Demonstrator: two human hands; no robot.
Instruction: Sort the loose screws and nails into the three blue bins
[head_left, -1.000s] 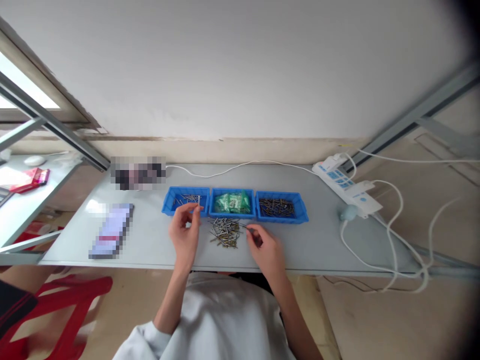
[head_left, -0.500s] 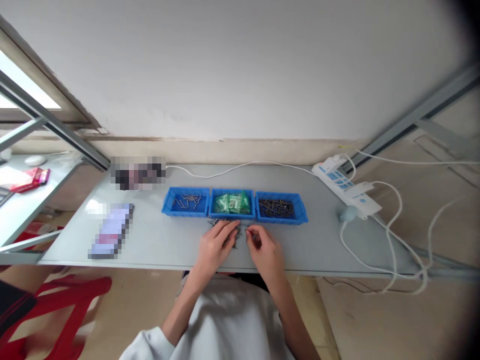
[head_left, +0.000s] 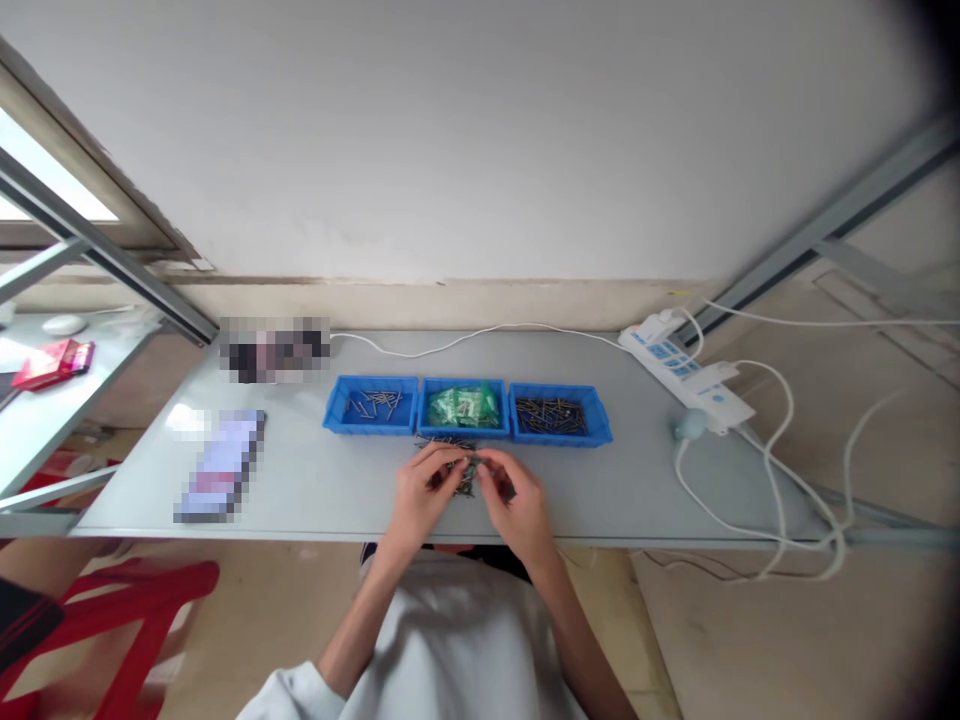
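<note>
My left hand (head_left: 421, 492) is over a pile of loose screws (head_left: 463, 486), fingers curled and thumb pressed toward the fingertips. What it pinches is too small to make out. My right hand (head_left: 516, 498) meets it from the right, its thumb and fingers pinched on a thin screw close to the left fingertips. The hands hide much of the pile. Just behind it stand three blue bins in a row: a left bin (head_left: 371, 428) with several silver screws (head_left: 382, 402), a middle bin (head_left: 463, 433) with green and clear packets (head_left: 465, 407), and a right bin (head_left: 602, 428) with dark screws (head_left: 551, 415).
A pixelated phone (head_left: 221, 465) lies on the grey table (head_left: 315, 500) at the left, with a blurred object (head_left: 274, 355) behind it. At the right is a white power strip (head_left: 686, 380) with plugs and trailing cables (head_left: 780, 470). A red stool (head_left: 135, 600) stands below left.
My right hand has moved left, so its fingertips now meet those of my left hand over the pile. My left hand has shifted slightly left and its thumb has closed in.
</note>
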